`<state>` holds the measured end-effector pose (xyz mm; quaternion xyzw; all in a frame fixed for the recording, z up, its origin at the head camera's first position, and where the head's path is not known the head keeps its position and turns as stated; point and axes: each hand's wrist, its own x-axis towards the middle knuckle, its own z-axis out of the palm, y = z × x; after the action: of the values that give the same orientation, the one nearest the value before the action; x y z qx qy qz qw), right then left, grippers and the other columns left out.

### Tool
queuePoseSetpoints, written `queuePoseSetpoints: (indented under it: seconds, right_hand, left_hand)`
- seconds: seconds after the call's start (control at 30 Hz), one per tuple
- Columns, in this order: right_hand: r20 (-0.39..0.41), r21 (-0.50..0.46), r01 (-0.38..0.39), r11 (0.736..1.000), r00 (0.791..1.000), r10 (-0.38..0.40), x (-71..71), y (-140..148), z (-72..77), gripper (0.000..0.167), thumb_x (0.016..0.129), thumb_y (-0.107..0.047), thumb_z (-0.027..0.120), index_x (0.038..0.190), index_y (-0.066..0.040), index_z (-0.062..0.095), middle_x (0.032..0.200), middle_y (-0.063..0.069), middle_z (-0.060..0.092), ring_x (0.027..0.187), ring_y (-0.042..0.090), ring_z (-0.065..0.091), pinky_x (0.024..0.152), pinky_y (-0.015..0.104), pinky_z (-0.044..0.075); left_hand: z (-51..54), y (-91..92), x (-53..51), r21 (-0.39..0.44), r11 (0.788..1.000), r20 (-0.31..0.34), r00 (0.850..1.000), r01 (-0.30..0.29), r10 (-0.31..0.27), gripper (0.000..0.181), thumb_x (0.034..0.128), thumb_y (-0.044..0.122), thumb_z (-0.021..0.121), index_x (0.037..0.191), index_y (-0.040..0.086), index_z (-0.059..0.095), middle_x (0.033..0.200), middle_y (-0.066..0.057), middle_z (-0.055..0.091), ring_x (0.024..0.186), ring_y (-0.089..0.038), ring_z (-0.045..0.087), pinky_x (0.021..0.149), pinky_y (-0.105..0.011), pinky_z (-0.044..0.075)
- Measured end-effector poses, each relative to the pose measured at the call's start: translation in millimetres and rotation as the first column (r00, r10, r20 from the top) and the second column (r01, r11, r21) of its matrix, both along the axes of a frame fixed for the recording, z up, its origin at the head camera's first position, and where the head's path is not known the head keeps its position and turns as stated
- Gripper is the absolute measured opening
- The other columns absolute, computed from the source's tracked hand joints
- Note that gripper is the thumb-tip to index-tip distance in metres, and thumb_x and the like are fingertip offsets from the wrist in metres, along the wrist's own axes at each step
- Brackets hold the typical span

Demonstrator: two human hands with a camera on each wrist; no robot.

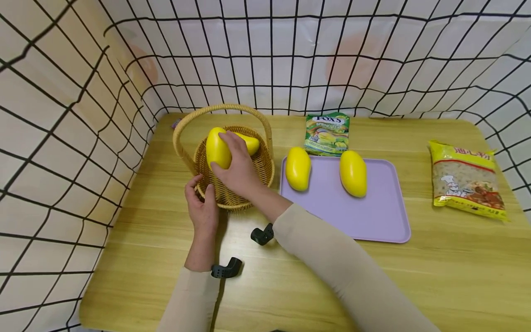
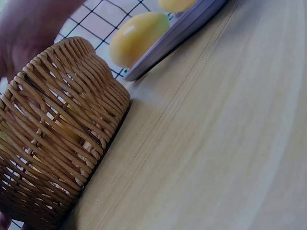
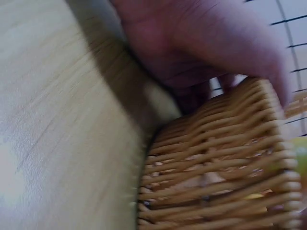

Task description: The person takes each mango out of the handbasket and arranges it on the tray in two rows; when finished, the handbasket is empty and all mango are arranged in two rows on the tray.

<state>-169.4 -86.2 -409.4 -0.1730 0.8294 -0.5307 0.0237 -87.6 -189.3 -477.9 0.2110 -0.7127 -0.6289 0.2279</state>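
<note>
A wicker basket (image 1: 234,206) with a tall handle stands at the left of the table. My left hand (image 1: 202,214) grips its front-left rim, the thumb at the edge; the basket wall (image 2: 72,124) fills the left part of the left wrist view. Inside the basket's outline, my right hand (image 1: 240,173) holds a yellow mango-shaped fruit (image 1: 217,148) by its right side. Another yellow fruit (image 1: 252,144) lies behind that hand, partly hidden. In the right wrist view, a hand (image 3: 201,43) holds the wicker rim (image 3: 283,158).
Right of the basket a purple tray (image 1: 352,221) carries two yellow fruits (image 1: 298,168) (image 1: 353,174). A green Fox's packet (image 1: 327,133) lies behind it, a yellow food bag (image 1: 469,180) at the far right. Black wire mesh (image 1: 271,55) borders the table.
</note>
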Motion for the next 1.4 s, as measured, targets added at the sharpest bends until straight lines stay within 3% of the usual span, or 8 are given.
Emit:
queuePoseSetpoints:
  seconds: [0.17, 0.33, 0.57, 0.73, 0.8, 1.0, 1.2, 1.4]
  right_hand:
    - [-0.026, -0.047, 0.016, 0.999, 1.0, -0.017, 15.0, 17, 17.9, 0.08, 0.088, -0.024, 0.076, 0.157, -0.029, 0.037, 0.167, 0.0, 0.026, 0.146, 0.029, 0.041, 0.104, 0.05, 0.05]
    - [-0.002, -0.072, -0.025, 0.997, 1.0, 0.025, 35.3, 41, 36.1, 0.084, 0.086, -0.027, 0.074, 0.158, -0.036, 0.031, 0.162, 0.001, 0.034, 0.136, 0.026, 0.048, 0.1, 0.05, 0.053]
    - [0.11, -0.208, -0.091, 0.974, 0.987, 0.116, 55.5, 79, 41.5, 0.089, 0.083, -0.023, 0.075, 0.158, -0.036, 0.029, 0.154, 0.002, 0.037, 0.128, 0.024, 0.051, 0.094, 0.041, 0.055]
    - [0.228, -0.357, -0.104, 0.928, 0.954, 0.195, 55.7, 102, 40.3, 0.094, 0.083, -0.013, 0.075, 0.16, -0.031, 0.024, 0.15, 0.01, 0.031, 0.122, 0.033, 0.057, 0.088, 0.041, 0.058]
    - [0.262, -0.372, -0.098, 0.923, 0.943, 0.205, 55.1, 111, 40.1, 0.094, 0.084, -0.011, 0.075, 0.16, -0.029, 0.023, 0.148, 0.013, 0.03, 0.12, 0.034, 0.059, 0.086, 0.039, 0.059]
    - [0.278, -0.259, -0.093, 0.961, 0.946, 0.167, 57.5, 138, 37.6, 0.093, 0.084, -0.013, 0.076, 0.16, -0.029, 0.025, 0.152, 0.014, 0.036, 0.119, 0.033, 0.055, 0.087, 0.038, 0.055]
    - [0.232, -0.067, -0.117, 0.991, 0.964, 0.129, 66.1, 161, 30.0, 0.093, 0.081, -0.024, 0.083, 0.157, -0.032, 0.029, 0.149, 0.01, 0.04, 0.121, 0.032, 0.052, 0.096, 0.046, 0.051]
    - [0.205, 0.17, -0.122, 0.978, 0.975, 0.086, 78.2, 179, 17.0, 0.099, 0.078, -0.038, 0.087, 0.158, -0.031, 0.029, 0.145, 0.013, 0.037, 0.115, 0.033, 0.055, 0.093, 0.047, 0.054]
  left_hand:
    - [0.0, -0.4, 1.4, -0.002, 1.0, 0.004, 1.0, -0.003, 0.003, 0.04, 0.0993, 0.017, 0.057, 0.139, 0.012, 0.051, 0.145, -0.002, 0.048, 0.095, -0.01, 0.048, 0.076, -0.02, 0.04]
    - [-0.4, -0.6, 1.4, 0.0, 1.0, -0.006, 1.0, 0.004, -0.004, 0.04, 0.0994, 0.017, 0.057, 0.139, 0.012, 0.051, 0.144, -0.004, 0.049, 0.097, -0.01, 0.049, 0.076, -0.02, 0.041]
    - [-0.2, -0.7, 1.6, 0.003, 1.0, -0.002, 1.0, 0.012, -0.012, 0.04, 0.0991, 0.019, 0.057, 0.139, 0.013, 0.051, 0.141, -0.007, 0.05, 0.091, -0.011, 0.051, 0.073, -0.021, 0.043]
    - [-0.3, -0.8, 0.9, 0.005, 1.0, -0.001, 1.0, 0.01, -0.01, 0.042, 0.0985, 0.02, 0.057, 0.139, 0.013, 0.051, 0.14, -0.009, 0.051, 0.089, -0.012, 0.05, 0.072, -0.022, 0.041]
    - [-0.3, -0.8, 0.9, 0.002, 1.0, -0.002, 1.0, 0.009, -0.009, 0.041, 0.0987, 0.019, 0.056, 0.139, 0.013, 0.051, 0.14, -0.009, 0.05, 0.087, -0.011, 0.049, 0.072, -0.023, 0.04]
    - [-0.9, -0.6, 1.4, 0.002, 1.0, -0.017, 1.0, 0.017, -0.017, 0.04, 0.0992, 0.018, 0.056, 0.138, 0.011, 0.051, 0.14, -0.009, 0.05, 0.088, -0.009, 0.048, 0.074, -0.022, 0.04]
    - [-1.4, -0.7, 1.0, 0.002, 1.0, -0.026, 1.0, 0.017, -0.017, 0.039, 0.0995, 0.017, 0.056, 0.138, 0.011, 0.051, 0.14, -0.011, 0.05, 0.089, -0.01, 0.048, 0.074, -0.022, 0.04]
    - [-0.4, -0.2, 1.0, 0.012, 1.0, -0.028, 0.999, 0.016, -0.016, 0.039, 0.0992, 0.017, 0.055, 0.138, 0.011, 0.051, 0.136, -0.014, 0.05, 0.089, -0.009, 0.048, 0.074, -0.022, 0.04]
